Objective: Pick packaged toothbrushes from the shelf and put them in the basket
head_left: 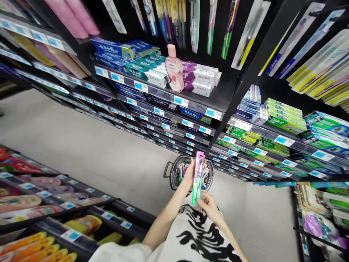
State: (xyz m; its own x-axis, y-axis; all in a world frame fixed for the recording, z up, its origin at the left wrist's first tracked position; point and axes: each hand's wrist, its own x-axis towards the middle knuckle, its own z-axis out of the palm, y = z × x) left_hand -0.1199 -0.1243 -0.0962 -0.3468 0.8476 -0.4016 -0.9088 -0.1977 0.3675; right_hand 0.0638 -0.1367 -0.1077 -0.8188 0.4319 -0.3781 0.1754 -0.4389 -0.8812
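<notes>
A packaged toothbrush [198,177], purple at the top and green at the bottom, stands nearly upright in front of my body. Wrapped around its upper part is my left hand [190,176], with fingertips showing past the right edge. My right hand [208,203] pinches the lower right corner of the same pack. Beneath both hands a dark grey shopping basket [171,178] sits on the floor, with several packaged items inside. The hands and the pack hide part of its contents.
Ahead, a shelf holds toothpaste boxes [147,69] and a pink bottle [174,71], with packaged toothbrushes [195,25] hanging above. Green and blue toothpaste boxes [286,118] fill shelves to the right. Slippers [20,201] lie on the rack at lower left. Grey floor [109,145] runs between the shelves.
</notes>
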